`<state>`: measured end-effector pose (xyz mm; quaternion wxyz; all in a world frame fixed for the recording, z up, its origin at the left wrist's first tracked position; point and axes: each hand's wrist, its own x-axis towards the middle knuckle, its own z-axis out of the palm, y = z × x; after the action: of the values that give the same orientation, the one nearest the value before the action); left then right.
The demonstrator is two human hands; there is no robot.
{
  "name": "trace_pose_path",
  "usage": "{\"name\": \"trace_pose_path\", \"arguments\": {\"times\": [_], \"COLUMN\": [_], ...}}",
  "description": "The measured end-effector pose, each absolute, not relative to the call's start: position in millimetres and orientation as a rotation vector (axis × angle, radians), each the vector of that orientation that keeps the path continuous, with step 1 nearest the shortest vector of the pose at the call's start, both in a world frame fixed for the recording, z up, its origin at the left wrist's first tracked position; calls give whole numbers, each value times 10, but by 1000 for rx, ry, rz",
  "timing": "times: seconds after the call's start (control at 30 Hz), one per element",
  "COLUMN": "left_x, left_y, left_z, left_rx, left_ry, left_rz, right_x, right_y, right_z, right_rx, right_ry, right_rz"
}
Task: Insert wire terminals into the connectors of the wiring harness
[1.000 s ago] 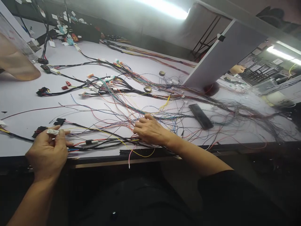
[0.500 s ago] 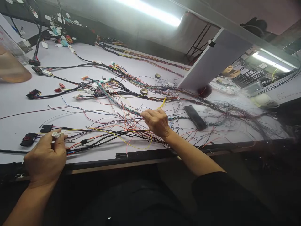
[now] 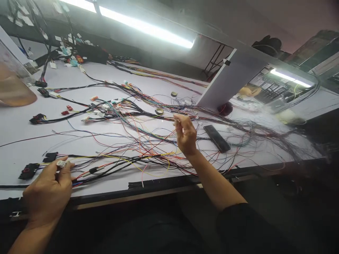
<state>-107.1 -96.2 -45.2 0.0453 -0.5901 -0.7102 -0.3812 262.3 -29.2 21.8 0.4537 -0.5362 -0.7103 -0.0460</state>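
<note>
My left hand (image 3: 50,183) is at the table's front left, its thumb and fingers closed on a small white connector (image 3: 62,163). Two black connectors, one with a red insert (image 3: 28,171) and a smaller one (image 3: 51,157), lie just beyond that hand. Over the middle of the wiring, my right hand (image 3: 186,135) pinches a thin wire (image 3: 176,122) between thumb and forefinger; its end is too small to make out. Below run loose coloured wires and a black-wrapped wire harness (image 3: 124,160) with a yellow wire (image 3: 135,155) along it.
More harnesses with black connectors (image 3: 38,119) and red connectors (image 3: 65,112) lie farther back. Two tape rolls (image 3: 159,111) sit among the wires. A dark phone-like slab (image 3: 217,138) rests right of my right hand. An upright white panel (image 3: 225,76) stands at the back right.
My right hand has lifted from among the wires and turned, its pinching fingertips now pointing upward. My left hand still holds the white connector. The camera view has shifted slightly.
</note>
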Motion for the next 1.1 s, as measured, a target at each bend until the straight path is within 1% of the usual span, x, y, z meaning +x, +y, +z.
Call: {"name": "trace_pose_path", "arguments": {"times": [0.13,0.33,0.47,0.6,0.67,0.73,0.83,0.93,1.0,1.03,1.1], "left_x": [-1087,-1068,-1058,-1091,-1115,-1128,-1105,-1040,-994,-976,-955], "left_y": [-958,-970,-976,-983,-977,-959,-926,-928,-952,-965,-977], "left_z": [-457,-411,-366,-321,-307,-297,-251,-117,8,71,171], "left_rx": [-1795,-1784,-1791,-1708,-1634,-1548,-1349,-1259,-1288,-1339,-1486], "left_ry": [-2182,-2249,-2331,-2601,-2712,-2732,-2561,-2333,-2281,-2290,-2349], "left_rz": [-1156,-1233,-1320,-1501,-1626,-1840,-2313,-2716,-2949,-3015,-2964], "right_x": [2704,2915,2844,2446,2153,1833,1345,858,550,409,174], "right_y": [-202,-128,-29,86,73,3,-116,-86,42,123,273], "right_z": [391,658,815,974,1065,1149,1209,1120,981,903,767], "right_rx": [-1216,-1202,-1044,-938,-873,-843,-806,-496,-374,-359,-301], "right_ry": [-1676,-1609,-1564,-1552,-1578,-1703,-2107,-2505,-2658,-2687,-2752], "right_rz": [-208,-370,-298,-218,-229,-269,-304,-267,-261,-276,-321]}}
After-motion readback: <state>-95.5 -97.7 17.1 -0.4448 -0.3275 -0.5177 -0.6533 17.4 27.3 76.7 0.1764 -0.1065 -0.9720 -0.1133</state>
